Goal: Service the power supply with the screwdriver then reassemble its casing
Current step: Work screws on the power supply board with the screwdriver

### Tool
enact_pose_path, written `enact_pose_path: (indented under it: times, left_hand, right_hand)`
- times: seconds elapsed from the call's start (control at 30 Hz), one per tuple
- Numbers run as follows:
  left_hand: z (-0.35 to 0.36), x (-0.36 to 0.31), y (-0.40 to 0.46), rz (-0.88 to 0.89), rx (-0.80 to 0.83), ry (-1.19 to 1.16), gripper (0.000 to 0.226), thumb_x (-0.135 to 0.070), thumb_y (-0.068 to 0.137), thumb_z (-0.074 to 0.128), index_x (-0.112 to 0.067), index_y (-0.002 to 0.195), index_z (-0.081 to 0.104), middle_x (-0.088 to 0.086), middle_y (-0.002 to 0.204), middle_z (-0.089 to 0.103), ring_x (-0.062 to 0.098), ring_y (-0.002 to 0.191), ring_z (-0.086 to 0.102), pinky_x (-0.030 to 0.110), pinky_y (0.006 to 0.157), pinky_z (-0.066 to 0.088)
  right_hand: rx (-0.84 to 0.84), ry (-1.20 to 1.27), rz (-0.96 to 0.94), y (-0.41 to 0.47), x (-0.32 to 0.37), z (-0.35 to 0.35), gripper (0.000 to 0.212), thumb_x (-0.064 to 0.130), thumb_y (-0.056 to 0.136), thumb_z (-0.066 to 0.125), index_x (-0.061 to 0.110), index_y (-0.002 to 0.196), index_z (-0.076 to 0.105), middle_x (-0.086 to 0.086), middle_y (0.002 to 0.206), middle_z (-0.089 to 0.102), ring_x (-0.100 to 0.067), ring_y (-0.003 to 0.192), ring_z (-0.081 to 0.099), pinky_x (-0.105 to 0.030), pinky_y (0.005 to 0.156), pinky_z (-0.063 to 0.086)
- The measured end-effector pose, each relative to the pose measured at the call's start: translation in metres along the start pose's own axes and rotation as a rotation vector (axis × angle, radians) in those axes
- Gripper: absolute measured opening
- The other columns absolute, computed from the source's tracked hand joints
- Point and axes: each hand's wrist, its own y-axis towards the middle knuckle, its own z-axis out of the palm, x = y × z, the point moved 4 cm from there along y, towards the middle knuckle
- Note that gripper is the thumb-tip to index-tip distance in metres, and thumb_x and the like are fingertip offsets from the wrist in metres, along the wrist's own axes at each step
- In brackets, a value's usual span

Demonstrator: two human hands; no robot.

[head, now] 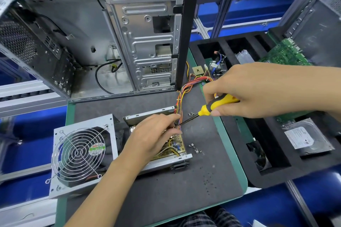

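1. The power supply (162, 160) is seen lying open at the middle of the dark mat (166, 190) on the surface, with its yellowish circuit board (177, 145) exposed inside the metal tray.
2. The removed casing cover (81, 155), carrying a round fan behind a wire grille, is placed just to the left of the tray, touching or nearly touching it.
3. A bundle of coloured wires (186, 88) is led from the tray's far right corner up toward the right.
4. The left hand (153, 134) is laid over the open tray, its fingers curled down at the wire bundle's base; whether the wires are actually pinched cannot be told.
5. The screwdriver (208, 107), with a yellow and black handle, is gripped by the right hand (258, 88), fingers wrapped round the handle; the dark shaft is slanted down-left, its tip hidden at the left fingertips.
6. Loose screws (195, 148) are scattered on the mat beside the tray's right edge, and a few more (191, 114) lie near the shaft.
7. An open computer case (110, 33) is stood behind the mat.
8. A black foam tray (276, 171) holding a green board (284, 55) and a hard drive (306, 138) is set to the right.
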Motion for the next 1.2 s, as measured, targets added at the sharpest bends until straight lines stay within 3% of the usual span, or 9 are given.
enact_pose_path:
  times: [0.07,0.13,0.23,0.37,0.63,0.83,0.9,1.03,1.2]
  left_hand:
    - [0.0,-0.002,0.0,0.009,-0.002,-0.005,0.031,-0.025,0.085,0.066,-0.018,0.113,0.054,0.002,0.078,0.067,0.013,0.076,0.057,0.027,0.074,0.047]
    - [0.001,-0.003,0.0,0.017,0.001,-0.003,0.028,-0.025,0.086,0.063,-0.016,0.112,0.056,0.002,0.078,0.067,0.015,0.075,0.057,0.027,0.074,0.047]
    - [0.005,-0.001,0.001,0.008,0.04,0.02,0.027,-0.027,0.088,0.06,-0.019,0.113,0.054,0.001,0.079,0.067,0.017,0.075,0.057,0.027,0.074,0.047]
    - [0.013,0.001,0.0,-0.009,0.114,0.039,0.027,-0.031,0.09,0.057,-0.021,0.114,0.054,-0.001,0.082,0.067,0.015,0.077,0.055,0.024,0.074,0.043]
    - [0.018,0.007,-0.007,-0.061,0.238,0.134,0.062,-0.053,0.079,0.068,-0.016,0.128,0.057,-0.003,0.101,0.07,0.014,0.09,0.06,0.025,0.079,0.043]
    - [0.028,0.02,-0.015,0.091,0.359,0.22,0.01,-0.027,0.089,0.069,-0.018,0.093,0.072,-0.006,0.101,0.068,0.02,0.103,0.063,0.039,0.101,0.038]
    - [0.034,0.027,-0.02,0.063,0.451,0.208,0.012,-0.031,0.089,0.068,-0.021,0.089,0.074,-0.007,0.107,0.068,0.02,0.115,0.058,0.045,0.11,0.028]
    - [0.043,0.04,-0.027,-0.054,0.642,0.186,0.015,-0.038,0.091,0.064,-0.032,0.097,0.076,-0.012,0.128,0.059,0.016,0.134,0.039,0.05,0.115,0.013]
    - [0.048,0.046,-0.028,-0.083,0.644,0.173,0.007,-0.024,0.079,0.079,-0.028,0.084,0.078,-0.008,0.12,0.065,0.021,0.125,0.051,0.055,0.112,0.019]
  right_hand:
    - [-0.013,-0.01,0.009,-0.001,-0.001,0.001,0.021,0.057,0.082,0.041,0.035,0.082,0.044,0.053,0.085,0.033,0.023,0.077,0.037,-0.021,0.048,0.022]
    - [-0.055,-0.006,0.033,-0.002,-0.004,0.002,0.023,0.058,0.083,0.041,0.036,0.083,0.047,0.033,0.076,0.049,0.023,0.075,0.037,-0.02,0.047,0.021]
    - [-0.085,-0.005,0.067,-0.002,-0.004,0.003,0.03,0.06,0.084,0.038,0.034,0.084,0.053,0.011,0.059,0.044,0.025,0.072,0.038,-0.02,0.046,0.02]
    - [-0.026,-0.035,0.088,-0.001,-0.001,0.004,0.037,0.061,0.087,0.037,0.03,0.084,0.058,0.008,0.06,0.041,-0.003,0.055,0.043,-0.021,0.047,0.024]
    - [0.016,-0.082,0.107,0.0,-0.007,0.017,0.039,0.062,0.084,0.035,0.029,0.077,0.055,0.008,0.057,0.043,-0.004,0.05,0.042,-0.022,0.045,0.024]
    - [0.112,-0.207,0.08,0.014,0.003,0.061,0.043,0.052,0.094,0.038,0.023,0.064,0.03,0.006,0.062,0.03,-0.02,0.056,0.036,-0.029,0.047,0.023]
    - [0.12,-0.237,0.059,0.02,0.007,0.074,0.045,0.049,0.096,0.037,0.021,0.062,0.025,0.005,0.062,0.028,-0.025,0.063,0.039,-0.028,0.046,0.02]
    - [0.136,-0.243,0.069,0.026,0.009,0.087,0.047,0.046,0.096,0.038,0.02,0.061,0.022,0.003,0.061,0.028,-0.014,0.048,0.025,-0.028,0.045,0.016]
    - [0.131,-0.199,0.078,0.03,0.01,0.089,0.045,0.045,0.097,0.038,0.019,0.061,0.024,0.002,0.06,0.03,-0.016,0.049,0.027,-0.028,0.046,0.022]
